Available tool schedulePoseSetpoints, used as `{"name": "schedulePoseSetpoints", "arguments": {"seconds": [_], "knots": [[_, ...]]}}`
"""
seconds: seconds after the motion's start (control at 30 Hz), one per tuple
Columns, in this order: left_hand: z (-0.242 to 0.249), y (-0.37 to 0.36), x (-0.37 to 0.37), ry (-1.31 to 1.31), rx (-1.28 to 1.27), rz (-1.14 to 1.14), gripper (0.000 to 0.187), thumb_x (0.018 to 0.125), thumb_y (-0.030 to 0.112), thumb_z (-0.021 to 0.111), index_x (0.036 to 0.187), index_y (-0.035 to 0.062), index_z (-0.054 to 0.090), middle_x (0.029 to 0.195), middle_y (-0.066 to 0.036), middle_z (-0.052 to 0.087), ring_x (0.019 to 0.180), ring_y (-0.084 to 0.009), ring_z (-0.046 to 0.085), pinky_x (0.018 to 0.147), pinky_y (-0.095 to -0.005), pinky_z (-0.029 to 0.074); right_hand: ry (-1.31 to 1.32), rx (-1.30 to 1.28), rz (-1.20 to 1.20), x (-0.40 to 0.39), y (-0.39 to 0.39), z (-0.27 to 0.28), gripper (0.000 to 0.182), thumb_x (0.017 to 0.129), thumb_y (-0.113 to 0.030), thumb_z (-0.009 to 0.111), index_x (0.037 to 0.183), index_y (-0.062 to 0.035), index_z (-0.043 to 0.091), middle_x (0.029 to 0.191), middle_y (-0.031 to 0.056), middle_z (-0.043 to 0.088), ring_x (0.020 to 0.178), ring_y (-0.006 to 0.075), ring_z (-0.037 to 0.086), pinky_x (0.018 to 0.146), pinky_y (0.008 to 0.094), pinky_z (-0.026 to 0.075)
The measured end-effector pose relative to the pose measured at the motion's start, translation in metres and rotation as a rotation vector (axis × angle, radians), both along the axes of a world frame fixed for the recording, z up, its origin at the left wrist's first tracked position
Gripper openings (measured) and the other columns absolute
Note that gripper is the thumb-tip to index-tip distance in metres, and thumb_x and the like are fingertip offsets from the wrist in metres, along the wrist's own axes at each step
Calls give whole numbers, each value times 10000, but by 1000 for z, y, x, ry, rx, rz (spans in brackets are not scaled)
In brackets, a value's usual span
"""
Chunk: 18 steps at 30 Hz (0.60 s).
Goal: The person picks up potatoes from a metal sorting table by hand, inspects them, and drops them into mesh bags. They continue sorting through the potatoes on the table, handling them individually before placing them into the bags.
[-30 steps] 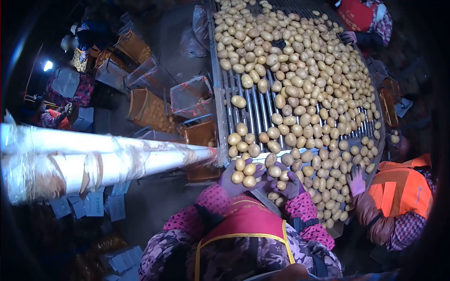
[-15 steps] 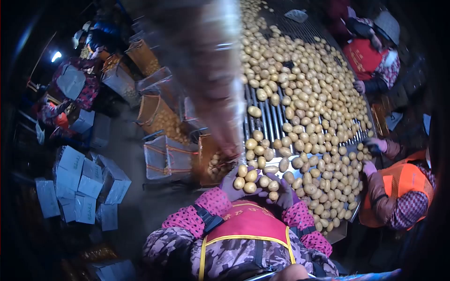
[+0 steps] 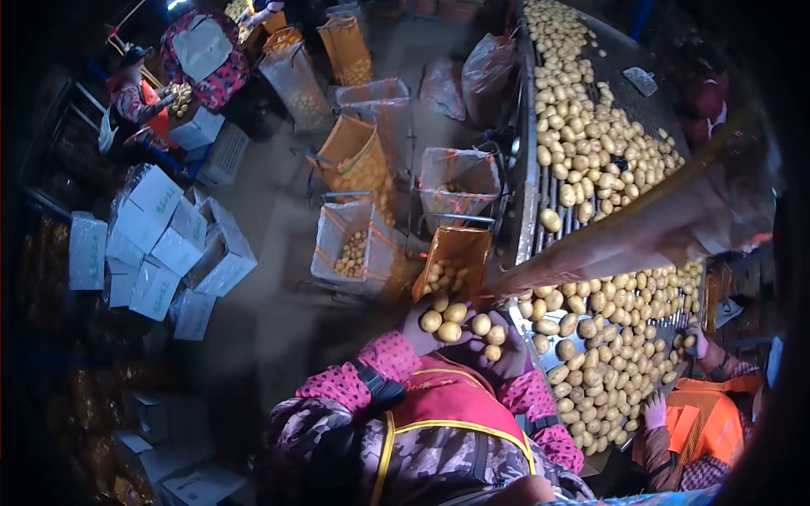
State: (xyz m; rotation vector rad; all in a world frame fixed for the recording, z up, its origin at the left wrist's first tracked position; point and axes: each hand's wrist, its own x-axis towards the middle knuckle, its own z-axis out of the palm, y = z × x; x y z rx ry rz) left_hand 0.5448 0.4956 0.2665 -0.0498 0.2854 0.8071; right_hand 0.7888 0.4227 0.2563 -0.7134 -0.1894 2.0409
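Observation:
My left hand, in a purple glove, is cupped around several potatoes. Close beside it, my gloved right hand holds a few more potatoes against its palm and fingers. Both hands are in front of my red apron, at the near corner of the sorting conveyor. Just beyond them stands an orange mesh bag on a frame, its mouth open and potatoes inside. Loose potatoes cover the conveyor to the right of my hands.
A long plastic-wrapped bar slants across the conveyor. More framed bags and a clear bag with potatoes stand ahead-left. White boxes are stacked at left. A co-worker in an orange vest reaches onto the potatoes at right.
My view has swung left, so the conveyor and the wrapped bar sit further right. Both hands still hold potatoes and now appear in front of the orange bag.

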Motion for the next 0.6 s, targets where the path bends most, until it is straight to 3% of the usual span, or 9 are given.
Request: {"name": "schedulePoseSetpoints", "arguments": {"seconds": [0.03, 0.07, 0.2, 0.23, 0.33, 0.37, 0.43, 0.57, 0.6], "knots": [[8, 2, -5, 117, 12, 19, 367, 1047, 451, 545, 1157, 108, 613, 1255, -153, 614, 1231, -366, 613, 1093, -552, 518, -2, -20, -23, -9, 6, 7, 702, 1046, -577, 575, 1625, -194, 473, 1445, 106, 657, 1095, 305, 709, 760, 394, 584], [16, 5, -11, 236, 21, 32, 378, 1048, 467, 551, 1171, 114, 608, 1266, -149, 607, 1241, -357, 621, 1099, -533, 535, -65, -38, -9, -10, 9, 11, 704, 1043, -588, 569, 1618, -191, 484, 1447, 112, 655, 1098, 315, 710, 752, 398, 579], [-10, 8, -21, 180, -19, 64, 392, 1071, 456, 521, 1235, 109, 601, 1307, -149, 612, 1280, -355, 615, 1100, -524, 542, -28, -45, 9, -18, 17, 20, 686, 1055, -539, 586, 1637, -198, 461, 1492, 132, 626, 1234, 360, 678, 853, 440, 613], [-8, 8, -23, 307, 59, 64, 385, 1077, 448, 511, 1233, 107, 600, 1307, -146, 613, 1280, -354, 615, 1101, -521, 543, -9, -31, 23, -19, 18, 20, 686, 1058, -529, 590, 1644, -201, 453, 1506, 136, 616, 1266, 368, 668, 881, 450, 618], [-6, 8, -26, 463, 183, 67, 311, 1091, 395, 469, 1015, 120, 592, 1185, -112, 604, 1218, -325, 619, 1033, -584, 522, 6, -15, 77, -23, 24, 23, 691, 1066, -501, 594, 1669, -212, 417, 1552, 148, 576, 1332, 373, 636, 940, 469, 617], [-30, 5, -31, 245, 111, 63, 315, 1088, 391, 467, 979, 120, 583, 1159, -106, 598, 1212, -319, 614, 1016, -598, 510, 13, 3, 85, -23, 25, 10, 740, 1057, -518, 604, 1693, -223, 369, 1551, 152, 567, 1306, 360, 646, 932, 458, 614], [-30, 5, -35, -35, 101, 59, 284, 1093, 373, 470, 1037, 110, 563, 1183, -100, 589, 1224, -304, 605, 1015, -583, 503, -38, 27, 138, -25, 29, 7, 749, 1063, -539, 597, 1702, -247, 339, 1542, 151, 570, 1298, 370, 653, 910, 468, 613], [17, 15, -34, -284, 351, 53, 384, 1119, 320, 492, 1415, 76, 512, 1382, -101, 576, 1292, -269, 589, 1075, -462, 522, -100, 19, 124, -30, 33, -4, 768, 1045, -540, 628, 1685, -220, 348, 1480, 127, 600, 1214, 335, 678, 818, 417, 608], [-15, 11, -34, -11, 526, 133, 415, 1122, 303, 498, 1464, 67, 503, 1423, -102, 567, 1309, -273, 587, 1089, -465, 527, -108, 20, 108, -30, 35, -9, 766, 1040, -535, 638, 1676, -210, 361, 1468, 123, 604, 1200, 329, 680, 801, 409, 605]]}}
